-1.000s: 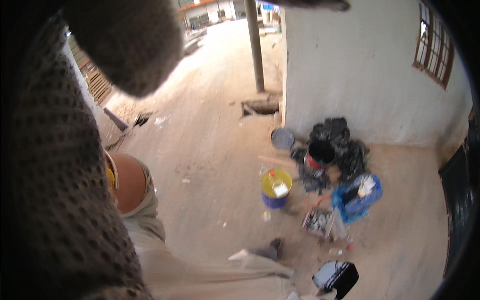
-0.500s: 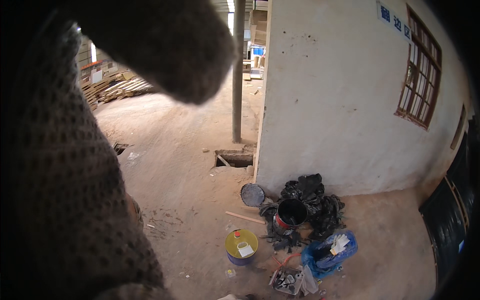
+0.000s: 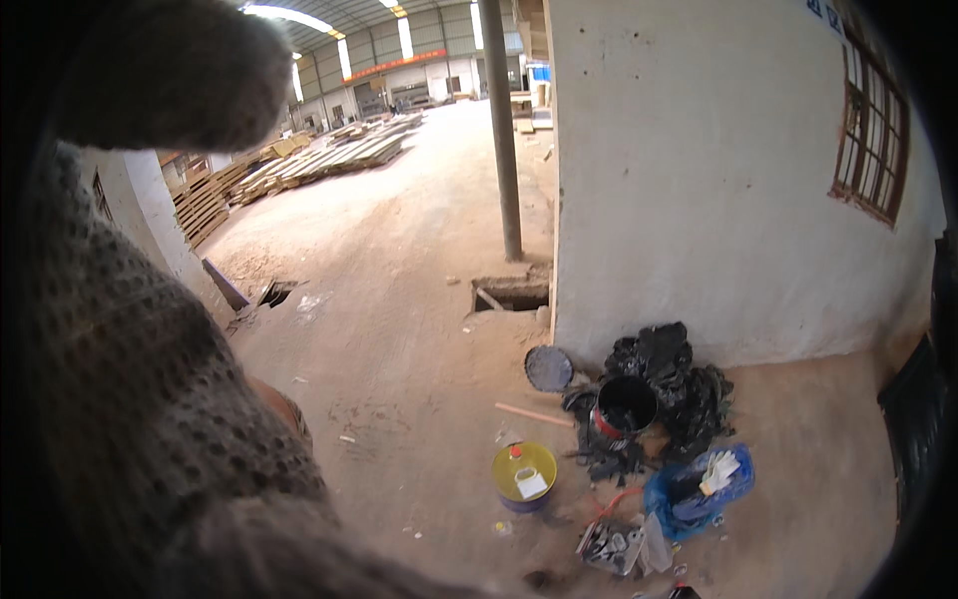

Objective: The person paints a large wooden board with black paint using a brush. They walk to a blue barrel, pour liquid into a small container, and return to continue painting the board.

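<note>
Bright daylight through far roof strips (image 3: 405, 38), washed-out glare on the far floor (image 3: 449, 135), dimmer light near right, grey knitted shape (image 3: 150, 329) near left shadowed and out of focus, fisheye bending at edges, black corners

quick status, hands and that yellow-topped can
Gloved hand, likely left, grip unclear. Other hand not seen. Yellow-topped can upright on floor. In the way: gloved hand, blocking left of view.

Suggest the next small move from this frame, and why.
Probably ease what looks like a gloved hand in grey knit away from the camera: it looms close, hiding much of the picture's left side, while the yellow-topped drum and blue plastic bag at lower right show clear of it.
</note>
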Available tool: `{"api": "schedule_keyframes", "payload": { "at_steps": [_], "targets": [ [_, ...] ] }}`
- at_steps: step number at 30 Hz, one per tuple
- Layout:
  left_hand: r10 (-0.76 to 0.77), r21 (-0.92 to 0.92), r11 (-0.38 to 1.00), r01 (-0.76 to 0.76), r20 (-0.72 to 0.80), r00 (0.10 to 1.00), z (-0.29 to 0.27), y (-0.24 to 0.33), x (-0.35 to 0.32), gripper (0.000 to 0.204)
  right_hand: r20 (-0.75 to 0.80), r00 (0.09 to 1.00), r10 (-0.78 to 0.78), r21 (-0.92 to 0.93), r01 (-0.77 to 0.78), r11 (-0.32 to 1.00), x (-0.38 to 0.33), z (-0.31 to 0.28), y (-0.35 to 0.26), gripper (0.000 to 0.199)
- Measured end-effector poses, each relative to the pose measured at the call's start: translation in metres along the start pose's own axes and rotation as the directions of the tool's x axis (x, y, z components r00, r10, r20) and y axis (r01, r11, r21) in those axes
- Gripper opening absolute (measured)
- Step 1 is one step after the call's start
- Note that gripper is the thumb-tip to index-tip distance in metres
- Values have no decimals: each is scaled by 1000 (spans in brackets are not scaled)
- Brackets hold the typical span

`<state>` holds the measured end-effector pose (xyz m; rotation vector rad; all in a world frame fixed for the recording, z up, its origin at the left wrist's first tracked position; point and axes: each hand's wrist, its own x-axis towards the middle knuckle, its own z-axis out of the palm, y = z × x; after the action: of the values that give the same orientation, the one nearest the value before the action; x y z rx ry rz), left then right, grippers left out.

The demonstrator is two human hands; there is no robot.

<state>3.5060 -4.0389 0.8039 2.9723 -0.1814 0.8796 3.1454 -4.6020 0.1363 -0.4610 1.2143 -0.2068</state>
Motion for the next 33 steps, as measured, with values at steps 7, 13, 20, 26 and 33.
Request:
{"api": "schedule_keyframes", "payload": {
  "at_steps": [7, 13, 20, 26, 33],
  "targets": [
    [-40, 57, 998, 38, 35, 999, 11, -3, -1, 47, -102, 995, 21, -63, -28, 998, 22, -58, -18, 45],
    [-3, 107, 994, 5, -25, 1000, -13, 13, 2, 47, -26, 997, 74, -60, -75, 995, 59, -88, -17, 41],
    [539, 257, 835, -487, -204, 817, -96, 105, 5, 47, 90, 993, 83, -78, -76, 994, 10, -87, 18, 52],
    [544, -313, 746, -588, -224, 809, 5, 176, -45, 45, -157, 979, 133, -237, -168, 957, 2, -75, -3, 27],
    [230, -310, 948, -70, 516, 825, 243, 189, -279, 37, -261, 963, 73, -390, -174, 904, 15, -83, 0, 23]
  ]
}}
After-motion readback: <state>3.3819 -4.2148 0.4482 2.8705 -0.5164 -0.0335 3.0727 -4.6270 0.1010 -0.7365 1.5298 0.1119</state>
